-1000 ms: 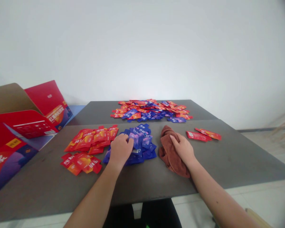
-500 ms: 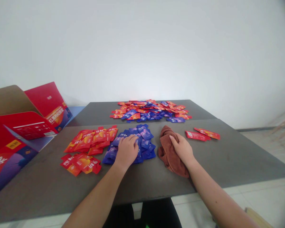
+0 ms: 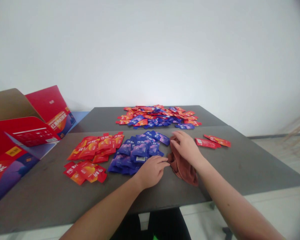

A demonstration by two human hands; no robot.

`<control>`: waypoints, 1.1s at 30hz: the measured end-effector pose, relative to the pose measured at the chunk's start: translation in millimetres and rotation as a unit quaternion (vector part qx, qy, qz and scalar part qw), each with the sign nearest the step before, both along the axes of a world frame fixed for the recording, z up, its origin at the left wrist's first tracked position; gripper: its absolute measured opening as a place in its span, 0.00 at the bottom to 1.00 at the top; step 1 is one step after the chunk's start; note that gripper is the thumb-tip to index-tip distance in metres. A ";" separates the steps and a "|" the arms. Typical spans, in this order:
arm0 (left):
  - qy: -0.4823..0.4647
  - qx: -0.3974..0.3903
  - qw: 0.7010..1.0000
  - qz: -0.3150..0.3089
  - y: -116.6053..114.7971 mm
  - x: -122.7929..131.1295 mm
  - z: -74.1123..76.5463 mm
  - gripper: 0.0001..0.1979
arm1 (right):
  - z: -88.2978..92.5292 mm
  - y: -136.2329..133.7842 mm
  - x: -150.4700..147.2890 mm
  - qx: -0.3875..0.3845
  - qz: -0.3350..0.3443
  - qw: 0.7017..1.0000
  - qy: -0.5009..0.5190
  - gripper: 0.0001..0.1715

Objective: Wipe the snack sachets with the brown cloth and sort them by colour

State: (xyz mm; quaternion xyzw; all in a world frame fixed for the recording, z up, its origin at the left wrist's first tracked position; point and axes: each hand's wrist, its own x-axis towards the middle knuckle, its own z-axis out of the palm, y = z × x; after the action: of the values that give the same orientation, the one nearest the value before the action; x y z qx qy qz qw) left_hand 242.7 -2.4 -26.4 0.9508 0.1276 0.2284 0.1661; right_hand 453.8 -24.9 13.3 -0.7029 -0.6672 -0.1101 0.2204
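Note:
A pile of blue sachets [image 3: 137,151] lies in the middle of the dark grey table [image 3: 252,166]. My left hand [image 3: 152,170] rests at the pile's near right edge, fingers curled loosely and touching the sachets and the table. My right hand [image 3: 187,146] lies on a brown cloth [image 3: 183,168], fingers stretched toward the blue pile's right side. Two groups of red sachets [image 3: 95,146] lie left of the blue pile.
A mixed heap of red and blue sachets [image 3: 160,116] sits at the table's far side. Two red sachets [image 3: 212,141] lie right of the cloth. Opened red cardboard boxes [image 3: 27,130] stand off the table's left edge. A white wall is behind.
My left hand has slid from the top of the blue pile to its near right edge. My right hand has moved left and forward over the cloth toward the pile. The blue sachets have spread.

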 end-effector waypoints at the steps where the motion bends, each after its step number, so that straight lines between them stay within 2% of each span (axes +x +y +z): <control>1: 0.008 0.000 1.000 -0.009 -0.3 0.6 -1.9 0.18 | 2.8 10.4 -4.7 -0.047 0.035 0.998 -0.014 0.23; 3: 0.018 -0.005 1.000 -0.019 0.7 0.5 -4.4 0.18 | 1.6 30.8 -13.9 -0.128 0.060 0.989 -0.041 0.25; 6: 0.017 -0.017 0.999 -0.024 3.5 -1.3 -4.9 0.18 | -11.6 49.3 -25.7 -0.188 0.054 0.979 -0.060 0.27; 9: 0.015 -0.020 0.999 -0.023 4.0 -2.5 -3.0 0.18 | -23.2 45.9 -34.2 -0.230 0.049 0.969 -0.078 0.24; 12: 0.018 -0.017 0.999 -0.024 2.1 -2.0 -1.3 0.18 | -21.3 30.6 -36.6 -0.262 0.051 0.959 -0.090 0.16; 15: 0.020 -0.016 0.999 -0.027 0.5 -0.8 -1.4 0.17 | -7.7 22.5 -29.4 -0.269 0.049 0.958 -0.089 0.16; 19: 0.023 -0.021 0.999 -0.040 0.1 0.2 -2.7 0.18 | 7.4 38.9 -12.3 -0.244 0.006 0.966 -0.082 0.22; 22: 0.027 -0.027 0.998 -0.045 -0.3 -0.4 -2.6 0.18 | 4.7 59.8 -6.0 -0.259 -0.007 0.963 -0.075 0.25; 25: 0.030 -0.033 0.998 -0.046 -1.0 -1.7 -1.2 0.18 | -4.8 71.0 -9.0 -0.298 0.011 0.952 -0.067 0.27; 29: 0.031 -0.041 0.997 -0.052 -2.4 -1.9 0.9 0.18 | -10.4 70.6 -13.6 -0.332 0.036 0.940 -0.062 0.23; 33: 0.030 -0.055 0.996 -0.070 -4.8 0.0 1.6 0.18 | -1.0 80.1 5.6 -0.331 0.010 0.942 -0.058 0.14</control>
State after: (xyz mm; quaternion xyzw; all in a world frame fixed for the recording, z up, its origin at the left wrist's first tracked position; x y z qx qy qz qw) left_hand 242.7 -7.2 -24.8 0.9532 0.0785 0.1801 0.2299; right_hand 459.4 55.1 12.2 -0.7220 -0.6847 0.0782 -0.0625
